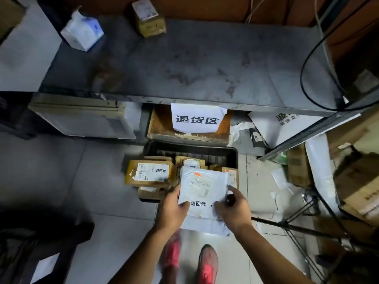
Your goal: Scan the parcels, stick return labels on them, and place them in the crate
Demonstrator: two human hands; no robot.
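Down near the floor, just ahead of the counter (pixel 184 58), I have the white parcel (pixel 205 187) held over the near end of the black crate (pixel 205 149). My left grip (pixel 172 206) has its thumb on the parcel's face and its fingers curled under the left edge. My right grip (pixel 235 211) pinches the right edge, with its thumb beside the return label (pixel 198 203). Something small and dark sits inside the right grip; I cannot make out what it is.

The crate is packed with cardboard parcels. One brown parcel (pixel 150 173) on the left rises over the crate's wall and bears its own labels. The white parcel and both grips hide the crate's near rim and whatever lies under them.

A paper sign (pixel 198 117) hangs from the counter's edge, over a brown box (pixel 162 128) behind the crate. A white appliance (pixel 82 117) lies left of that, under the counter. On the counter's far side stand a white packet (pixel 83 31) and a small carton (pixel 148 18); a black cable (pixel 305 64) loops at the right. Stacked cartons (pixel 359 181) on the right are cut off by the frame. Red shoes (pixel 208 263) show below the parcel. The lower left corner is too dark to read.
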